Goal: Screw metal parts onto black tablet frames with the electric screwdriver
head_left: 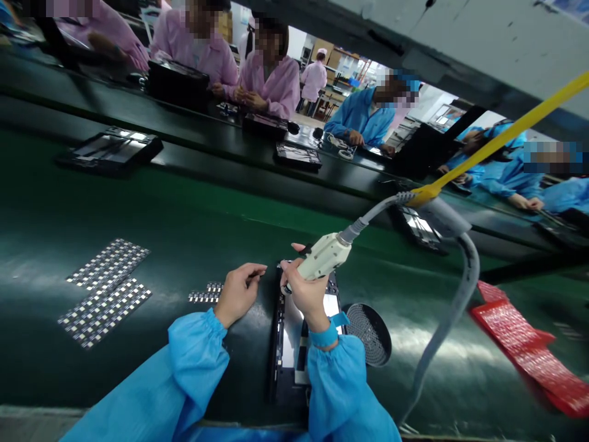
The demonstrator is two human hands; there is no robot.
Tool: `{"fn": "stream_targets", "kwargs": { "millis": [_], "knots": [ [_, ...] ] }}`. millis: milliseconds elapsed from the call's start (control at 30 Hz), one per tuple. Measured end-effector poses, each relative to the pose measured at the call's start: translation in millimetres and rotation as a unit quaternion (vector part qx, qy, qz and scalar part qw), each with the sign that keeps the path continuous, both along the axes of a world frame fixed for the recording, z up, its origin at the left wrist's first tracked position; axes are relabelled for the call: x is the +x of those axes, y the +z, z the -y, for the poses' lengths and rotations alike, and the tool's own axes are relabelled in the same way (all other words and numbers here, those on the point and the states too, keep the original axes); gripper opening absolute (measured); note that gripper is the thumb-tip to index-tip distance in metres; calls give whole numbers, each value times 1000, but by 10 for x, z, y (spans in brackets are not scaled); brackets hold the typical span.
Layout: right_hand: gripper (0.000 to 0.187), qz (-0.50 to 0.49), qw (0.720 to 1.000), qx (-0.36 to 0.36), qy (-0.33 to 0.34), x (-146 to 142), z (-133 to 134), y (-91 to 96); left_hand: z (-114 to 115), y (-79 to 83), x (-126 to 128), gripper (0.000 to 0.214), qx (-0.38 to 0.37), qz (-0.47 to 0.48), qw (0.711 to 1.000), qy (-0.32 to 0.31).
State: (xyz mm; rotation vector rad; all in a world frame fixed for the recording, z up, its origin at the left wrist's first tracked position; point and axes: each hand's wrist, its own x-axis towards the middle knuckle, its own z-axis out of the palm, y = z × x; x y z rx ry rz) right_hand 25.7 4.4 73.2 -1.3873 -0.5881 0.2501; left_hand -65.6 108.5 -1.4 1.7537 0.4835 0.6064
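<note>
My right hand (307, 296) grips a pale electric screwdriver (324, 255), its grey cable running up to a yellow strap. The driver's tip is hidden behind my fingers, over the upper part of a black device housing (280, 353) with silver plates inside. Left of the housing, my left hand (239, 293) is closed in a pinch near the tabletop. Whatever sits between its fingertips is too small to make out. Beside that wrist lies a small sheet of dark parts with pale squares (202, 296). A round black dish (369, 334) with a dimpled inside stands right of the housing.
Two larger sheets of the same parts (108, 264) lie at left. Red bubble wrap (529, 350) is at right, beyond the hanging grey cable (444, 319). Across the bench, a line (207, 144) carries several housings, with people in pink and blue working behind it.
</note>
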Motion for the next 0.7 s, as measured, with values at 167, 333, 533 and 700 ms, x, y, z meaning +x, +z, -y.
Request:
{"fn": "stream_targets", "kwargs": {
  "millis": [167,333,533,700],
  "knots": [
    [37,3,1000,1,-3,4,-9,-20,1,3,-11,28,25,-8,1000,-3],
    [39,-2,1000,0,-1,12,-9,-29,0,22,-15,30,34,-5,999,0],
    [38,0,1000,-14,-6,2,-10,-21,7,49,-25,30,44,-5,999,1],
    [34,20,999,-35,0,-31,-13,-23,9,52,-25,31,45,-1,999,4]
  ]
}}
